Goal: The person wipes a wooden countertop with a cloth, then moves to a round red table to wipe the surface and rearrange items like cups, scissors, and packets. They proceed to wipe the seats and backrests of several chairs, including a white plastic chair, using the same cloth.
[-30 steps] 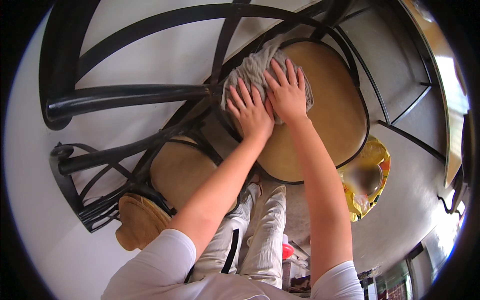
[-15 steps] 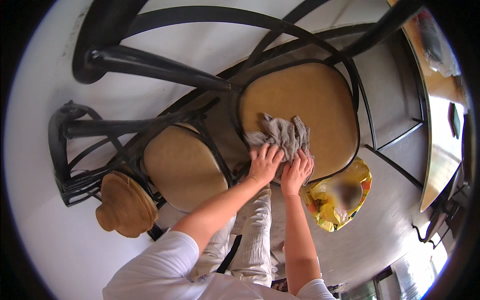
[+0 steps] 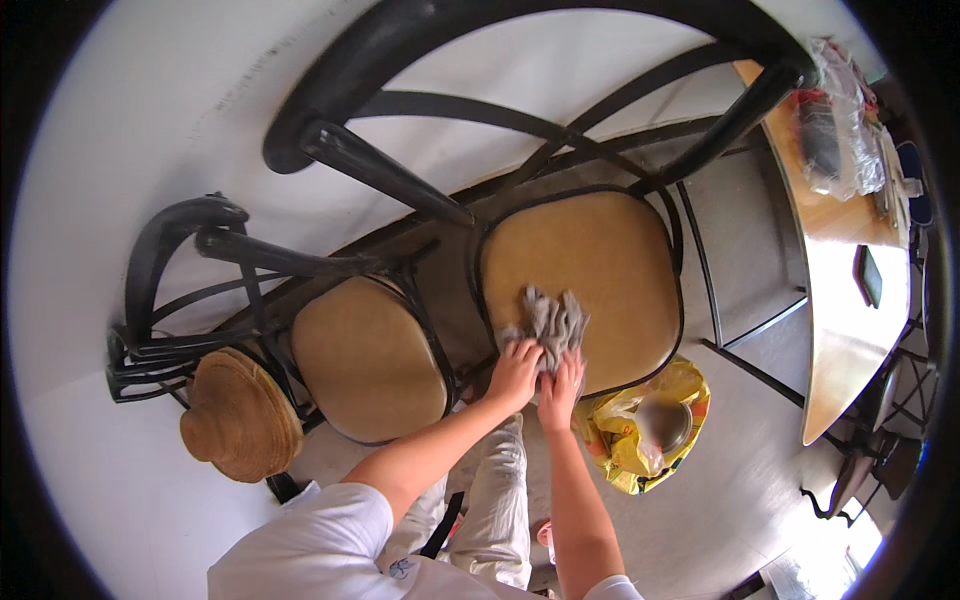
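Note:
A crumpled grey cloth (image 3: 556, 322) lies bunched at the front edge of a chair's tan padded seat (image 3: 590, 245). My left hand (image 3: 516, 374) is closed on the cloth's near left side. Beside it, my right hand (image 3: 560, 388) grips the cloth's near right part, its fingers bent over the folds. Both hands are almost touching, and the cloth hides some fingertips. The black curved backrest (image 3: 570, 135) of this chair rises at the far side of the seat.
A second tan-seated chair (image 3: 370, 360) stands to the left, with a brown straw hat (image 3: 240, 415) beside it. On the floor at right sits a yellow plastic bag (image 3: 625, 455) with a round metal container (image 3: 664, 422). Further right is a wooden table (image 3: 850, 330) bearing clear plastic packaging (image 3: 840, 130).
My view has shifted, so the chairs and table sit differently in the picture. Both hands stay on the cloth, which looks more tightly bunched near the seat's front edge.

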The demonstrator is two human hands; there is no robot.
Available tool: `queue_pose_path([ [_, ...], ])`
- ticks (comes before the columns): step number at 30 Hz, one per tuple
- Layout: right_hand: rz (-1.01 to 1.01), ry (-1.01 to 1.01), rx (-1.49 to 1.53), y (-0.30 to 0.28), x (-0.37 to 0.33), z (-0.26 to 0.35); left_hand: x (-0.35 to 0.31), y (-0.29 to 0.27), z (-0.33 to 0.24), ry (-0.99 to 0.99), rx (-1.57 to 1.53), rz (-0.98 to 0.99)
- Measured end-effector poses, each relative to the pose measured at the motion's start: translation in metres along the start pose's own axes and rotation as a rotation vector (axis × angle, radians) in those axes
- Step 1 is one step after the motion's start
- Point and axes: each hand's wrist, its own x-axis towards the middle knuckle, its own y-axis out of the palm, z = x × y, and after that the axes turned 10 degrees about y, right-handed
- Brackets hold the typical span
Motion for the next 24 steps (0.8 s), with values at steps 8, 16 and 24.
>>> queue_pose_path([
  [8, 0.227, 0.312, 0.903, -0.068, 0.026, 0.180, -0.012, -0.156, -0.064, -0.205, -1.032, -0.292],
  [16, -0.088, -0.633, 0.498, -0.098, 0.150, 0.430, 0.063, -0.354, -0.062, -0.004, -0.727, -1.127],
  [24, -0.349, -0.553, 0.526, -0.009, 0.148, 0.425, 0.064, -0.371, -0.027, 0.105, -1.008, -0.889],
])
